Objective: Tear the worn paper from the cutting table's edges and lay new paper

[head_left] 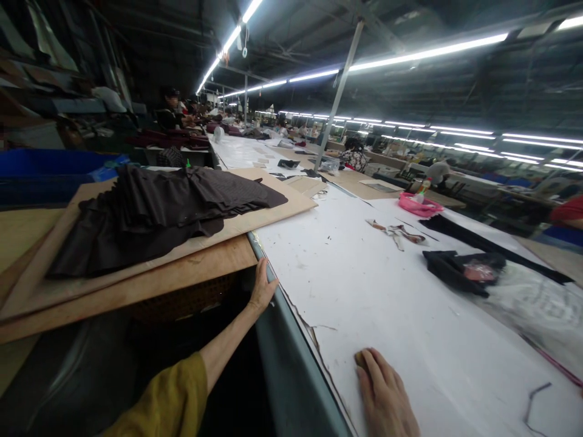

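Observation:
My left hand rests at the blue-grey edge of the long white-topped table, beside the corner of a wooden board. Its thumb is spread from the fingers, and I see nothing held in it. Lower right, my right hand lies on the white surface with its fingers bent and close together. A small brownish thing shows at its fingertips, too small to name. Left of the table, a pile of dark fabric pieces lies on a tan sheet over the board.
A blue bin stands far left. On the table's right are a pink bag, fabric scraps, a black strip, a black bundle and clear plastic. A metal post rises farther back. People sit in the background.

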{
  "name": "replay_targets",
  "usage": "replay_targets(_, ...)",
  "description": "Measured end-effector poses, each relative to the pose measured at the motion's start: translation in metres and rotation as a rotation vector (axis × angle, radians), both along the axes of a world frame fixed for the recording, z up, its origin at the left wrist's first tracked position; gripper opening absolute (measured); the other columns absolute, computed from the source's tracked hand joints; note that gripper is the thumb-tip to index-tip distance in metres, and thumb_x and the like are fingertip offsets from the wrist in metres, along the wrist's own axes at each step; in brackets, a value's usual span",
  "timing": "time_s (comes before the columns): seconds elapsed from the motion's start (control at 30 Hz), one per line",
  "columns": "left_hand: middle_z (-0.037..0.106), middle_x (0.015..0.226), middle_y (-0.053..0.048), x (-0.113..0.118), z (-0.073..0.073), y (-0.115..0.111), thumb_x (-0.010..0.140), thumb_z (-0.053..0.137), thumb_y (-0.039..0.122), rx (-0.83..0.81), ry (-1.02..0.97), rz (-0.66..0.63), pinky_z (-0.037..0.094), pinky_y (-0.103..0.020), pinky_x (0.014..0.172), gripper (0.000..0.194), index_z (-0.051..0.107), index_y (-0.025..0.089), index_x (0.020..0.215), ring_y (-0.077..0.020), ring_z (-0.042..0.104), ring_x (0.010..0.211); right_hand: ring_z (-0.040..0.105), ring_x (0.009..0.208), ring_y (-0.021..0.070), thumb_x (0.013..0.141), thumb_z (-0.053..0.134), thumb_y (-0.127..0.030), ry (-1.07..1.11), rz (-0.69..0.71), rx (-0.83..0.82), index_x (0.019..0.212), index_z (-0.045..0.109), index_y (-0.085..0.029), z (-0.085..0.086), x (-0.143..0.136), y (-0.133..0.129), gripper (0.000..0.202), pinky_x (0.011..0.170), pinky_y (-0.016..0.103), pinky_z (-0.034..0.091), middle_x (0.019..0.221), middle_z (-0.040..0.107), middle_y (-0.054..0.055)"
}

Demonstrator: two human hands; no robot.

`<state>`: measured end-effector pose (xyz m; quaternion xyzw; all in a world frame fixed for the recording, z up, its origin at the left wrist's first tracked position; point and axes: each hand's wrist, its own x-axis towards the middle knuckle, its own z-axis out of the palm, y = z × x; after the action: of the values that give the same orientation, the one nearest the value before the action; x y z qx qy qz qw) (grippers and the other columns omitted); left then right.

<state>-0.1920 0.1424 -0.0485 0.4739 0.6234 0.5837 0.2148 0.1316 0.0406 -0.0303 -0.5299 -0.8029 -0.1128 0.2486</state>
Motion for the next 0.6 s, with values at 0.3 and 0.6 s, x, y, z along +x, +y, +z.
replay_targets(0.3, 0.021, 0.148, -0.013, 0.007, 0.013, -0.002, 0.065, 0.051, 0.007, -0.051, -0.042, 0.051, 0.016, -0.034, 0.114, 0.073, 0.028, 0.011, 0.134, -0.023, 0.018, 0.137, 0.049, 0.105, 0.0254, 0.098, 0.02, -0.047, -0.01, 0.014, -0.003, 0.111, 0.057, -0.014, -0.004, 0.004, 0.003, 0.052, 0.085, 0.042, 0.049, 0.119, 0.052, 0.011)
replay_targets(0.6, 0.022, 0.145, -0.018, 0.013, 0.022, 0.004, 0.068, 0.056, 0.012, -0.129, 0.091, 0.222, 0.02, -0.037, 0.113, 0.073, 0.025, 0.009, 0.134, -0.0263, 0.02, 0.136, 0.054, 0.104, 0.0237, 0.095, 0.028, -0.045, -0.15, 0.103, 0.032, 0.113, 0.059, -0.013, -0.037, 0.035, 0.026, 0.048, 0.079, 0.036, 0.054, 0.118, 0.055, 0.011)
